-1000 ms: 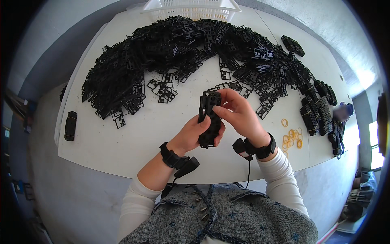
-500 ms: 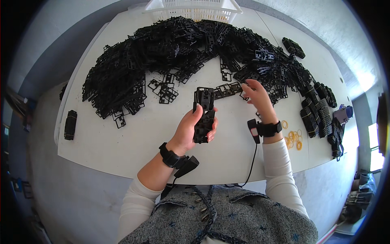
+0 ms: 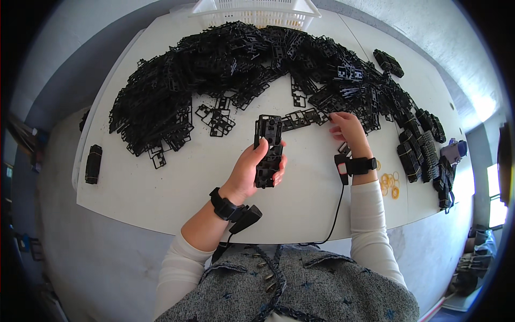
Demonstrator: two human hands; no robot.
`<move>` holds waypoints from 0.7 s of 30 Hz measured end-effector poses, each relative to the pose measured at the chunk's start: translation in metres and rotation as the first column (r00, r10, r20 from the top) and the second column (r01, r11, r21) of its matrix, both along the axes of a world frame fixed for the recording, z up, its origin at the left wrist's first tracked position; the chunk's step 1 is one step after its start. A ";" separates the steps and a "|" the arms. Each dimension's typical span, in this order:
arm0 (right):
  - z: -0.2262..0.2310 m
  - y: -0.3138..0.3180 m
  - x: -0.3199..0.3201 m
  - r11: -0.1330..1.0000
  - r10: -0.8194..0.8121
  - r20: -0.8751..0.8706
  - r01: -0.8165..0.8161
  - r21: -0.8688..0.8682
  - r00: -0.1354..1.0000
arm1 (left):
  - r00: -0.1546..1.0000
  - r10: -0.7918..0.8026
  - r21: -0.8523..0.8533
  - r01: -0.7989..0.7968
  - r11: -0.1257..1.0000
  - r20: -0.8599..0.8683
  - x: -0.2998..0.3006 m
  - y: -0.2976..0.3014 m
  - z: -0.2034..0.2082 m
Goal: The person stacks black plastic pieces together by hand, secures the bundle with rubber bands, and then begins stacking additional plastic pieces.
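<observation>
My left hand (image 3: 248,167) is closed around a stack of black plastic frames (image 3: 268,153), held upright above the table with the thumb across its side. To its right, my right hand (image 3: 348,130) reaches to the near edge of the pile with bent fingers apart. Its fingertips are beside the end of a loose black plastic frame (image 3: 303,118) lying on the table; whether they touch it I cannot tell. A large heap of similar black frames (image 3: 214,64) arcs across the far side of the table.
Yellow rubber bands (image 3: 389,184) lie right of my right forearm. Banded bundles of frames (image 3: 410,155) stand at the right, another bundle (image 3: 93,165) at the left edge. Behind the heap is a white plastic basket (image 3: 257,16). A purple object (image 3: 455,150) sits at the right edge.
My right hand has moved slightly right and nearer, its fingers lowered to the pile's edge. The left hand and its stack have barely moved.
</observation>
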State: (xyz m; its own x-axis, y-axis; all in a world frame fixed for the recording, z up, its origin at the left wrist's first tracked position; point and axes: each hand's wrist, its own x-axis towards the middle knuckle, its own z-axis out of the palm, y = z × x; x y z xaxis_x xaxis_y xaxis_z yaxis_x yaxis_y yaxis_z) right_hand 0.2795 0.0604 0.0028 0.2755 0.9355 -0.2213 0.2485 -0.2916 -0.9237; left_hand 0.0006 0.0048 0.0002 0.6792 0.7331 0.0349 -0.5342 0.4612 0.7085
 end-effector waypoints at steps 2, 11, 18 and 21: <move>0.000 0.002 -0.001 1.000 -0.019 -0.069 0.021 0.020 0.997 | 1.000 0.015 -0.019 -0.015 1.000 0.024 0.000 0.000 0.000; 0.050 -0.030 -0.056 0.870 0.230 -0.061 -0.177 0.460 0.971 | 0.991 0.116 -0.036 -0.114 0.993 0.059 -0.002 0.001 0.005; 0.066 -0.068 -0.099 0.722 0.621 -0.013 -0.566 0.397 0.784 | 0.958 0.285 -0.067 -0.283 0.957 0.020 -0.001 -0.001 0.008; 0.068 -0.072 -0.104 0.560 0.712 0.249 -0.745 0.363 0.656 | 0.953 0.303 -0.078 -0.301 0.950 0.012 -0.003 0.000 0.007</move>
State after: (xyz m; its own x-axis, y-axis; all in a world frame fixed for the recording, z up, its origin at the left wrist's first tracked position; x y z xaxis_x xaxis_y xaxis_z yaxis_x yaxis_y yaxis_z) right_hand 0.1750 -0.0112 0.0704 -0.5425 0.8135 0.2096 0.2702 0.4052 -0.8734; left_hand -0.0026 0.0052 0.0072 0.4256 0.9048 -0.0142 -0.6729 0.3269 0.6636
